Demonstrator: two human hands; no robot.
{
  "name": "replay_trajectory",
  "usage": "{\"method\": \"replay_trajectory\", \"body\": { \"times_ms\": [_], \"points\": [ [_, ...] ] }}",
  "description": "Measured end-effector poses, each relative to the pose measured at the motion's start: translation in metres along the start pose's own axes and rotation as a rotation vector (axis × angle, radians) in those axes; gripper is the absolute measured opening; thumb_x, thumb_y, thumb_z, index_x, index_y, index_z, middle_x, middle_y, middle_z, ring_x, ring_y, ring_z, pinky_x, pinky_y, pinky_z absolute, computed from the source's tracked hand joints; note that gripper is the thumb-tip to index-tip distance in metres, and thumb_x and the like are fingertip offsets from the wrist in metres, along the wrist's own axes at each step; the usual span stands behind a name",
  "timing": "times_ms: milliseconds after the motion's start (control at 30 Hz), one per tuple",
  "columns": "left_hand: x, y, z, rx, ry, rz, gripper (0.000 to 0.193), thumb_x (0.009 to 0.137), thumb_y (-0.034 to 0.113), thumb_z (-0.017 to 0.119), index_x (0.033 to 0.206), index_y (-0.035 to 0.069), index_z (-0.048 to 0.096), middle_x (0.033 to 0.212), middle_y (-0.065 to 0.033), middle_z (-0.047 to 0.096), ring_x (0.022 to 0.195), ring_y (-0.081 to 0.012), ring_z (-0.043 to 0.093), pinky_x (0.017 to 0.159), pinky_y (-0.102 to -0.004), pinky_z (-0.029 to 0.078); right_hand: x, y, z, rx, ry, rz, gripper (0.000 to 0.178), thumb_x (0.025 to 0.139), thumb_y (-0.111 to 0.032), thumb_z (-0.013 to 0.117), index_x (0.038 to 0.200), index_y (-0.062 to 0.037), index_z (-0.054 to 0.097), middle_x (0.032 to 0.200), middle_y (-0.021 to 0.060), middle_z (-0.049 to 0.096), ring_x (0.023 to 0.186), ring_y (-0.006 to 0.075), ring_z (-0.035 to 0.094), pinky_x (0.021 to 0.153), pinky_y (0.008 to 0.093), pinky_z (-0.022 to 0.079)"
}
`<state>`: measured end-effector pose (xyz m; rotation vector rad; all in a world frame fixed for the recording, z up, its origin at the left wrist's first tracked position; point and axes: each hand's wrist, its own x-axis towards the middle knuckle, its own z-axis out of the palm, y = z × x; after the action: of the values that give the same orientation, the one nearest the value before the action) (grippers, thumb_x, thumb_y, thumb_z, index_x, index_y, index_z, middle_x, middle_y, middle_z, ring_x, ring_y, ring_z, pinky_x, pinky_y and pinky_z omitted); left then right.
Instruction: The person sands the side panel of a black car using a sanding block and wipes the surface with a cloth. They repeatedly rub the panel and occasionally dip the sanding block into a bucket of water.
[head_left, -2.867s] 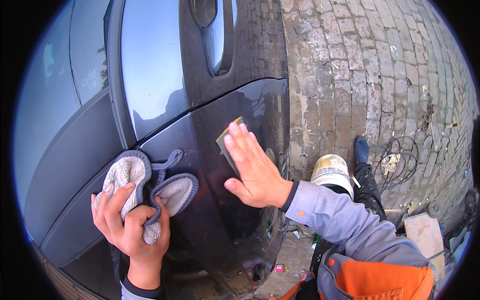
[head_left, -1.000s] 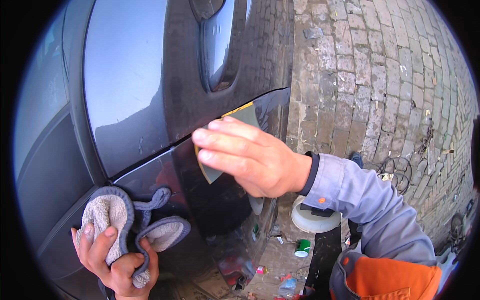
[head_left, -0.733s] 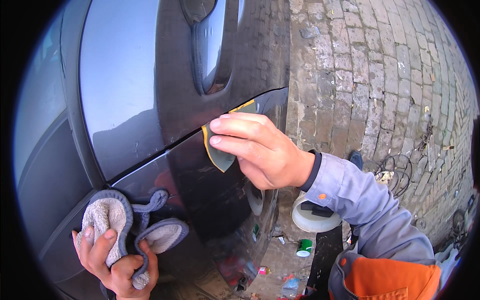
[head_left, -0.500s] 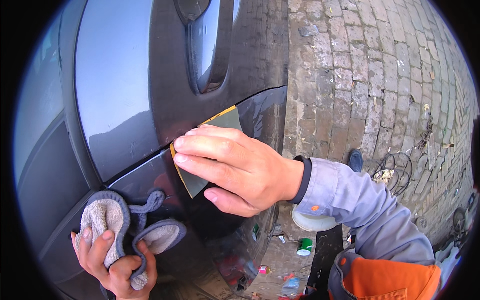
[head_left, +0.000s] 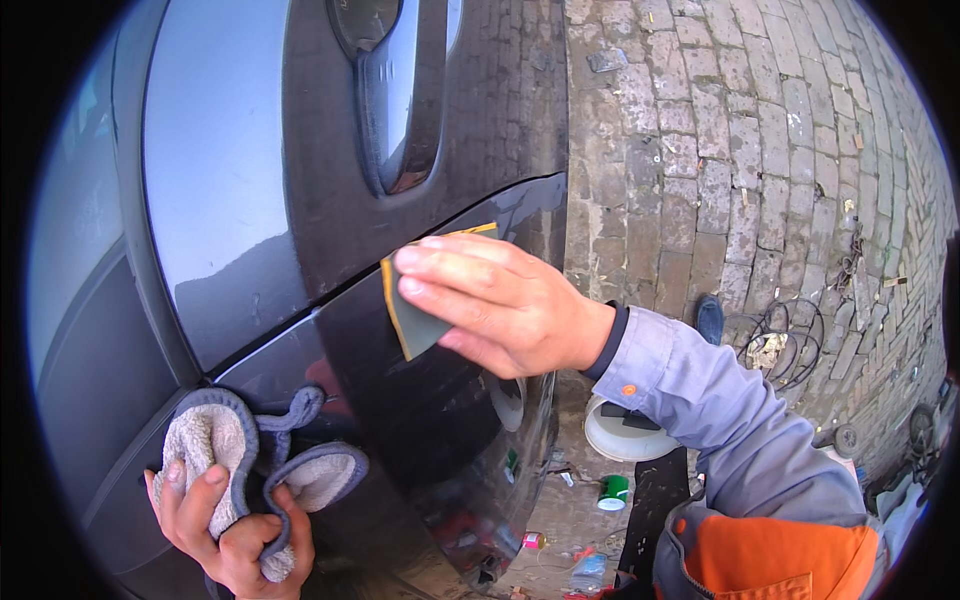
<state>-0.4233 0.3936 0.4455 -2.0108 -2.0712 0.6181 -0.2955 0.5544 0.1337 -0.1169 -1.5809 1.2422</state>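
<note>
My right hand (head_left: 510, 305) presses a folded grey-green sheet of sandpaper (head_left: 412, 328) with yellow edges against the dark, glossy car panel (head_left: 380, 420). Its fingers lie over the sheet, which sits just below the seam between two panels. At the lower left, my left hand (head_left: 235, 530) is closed around a bunched grey cloth (head_left: 205, 440) with dark blue edging. Part of this cloth loops out over the panel. My left palm is hidden.
Above the seam is a car door handle (head_left: 400, 110). Brick paving (head_left: 720, 150) runs along the right. On the ground are a white bucket (head_left: 615, 440), a green can (head_left: 613, 492), a dark shoe (head_left: 710, 320) and a coiled cable (head_left: 790, 345).
My right hand and the sandpaper have slid to the right and slightly up along the panel. My left hand still grips the cloth in nearly the same place.
</note>
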Motion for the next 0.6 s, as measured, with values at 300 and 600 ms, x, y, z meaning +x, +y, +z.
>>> {"method": "replay_trajectory", "body": {
  "times_ms": [300,600],
  "points": [
    [0.001,0.002,-0.004,0.005,-0.014,-0.015,0.036,0.082,-0.001,0.083,0.088,0.013,0.051,0.139,-0.0174,0.067,0.140,-0.0495,0.055,0.121,-0.0743,0.039,0.008,-0.007,0.009,-0.029,-0.122,-0.106,0.052,0.087,0.006,0.069,0.140,0.0054,0.069,0.151,0.0194,0.066,0.136,0.0387,0.065,0.117,0.0482,0.055],
    [0.000,0.001,-0.004,0.012,-0.019,-0.002,0.036,0.082,-0.001,0.083,0.088,0.013,0.051,0.139,-0.0177,0.066,0.139,-0.0497,0.055,0.121,-0.0745,0.039,0.010,-0.011,0.013,0.039,0.026,-0.063,0.047,0.088,0.006,0.070,0.135,0.0050,0.072,0.146,0.0202,0.070,0.134,0.0383,0.068,0.114,0.0483,0.057]
  ]
}}
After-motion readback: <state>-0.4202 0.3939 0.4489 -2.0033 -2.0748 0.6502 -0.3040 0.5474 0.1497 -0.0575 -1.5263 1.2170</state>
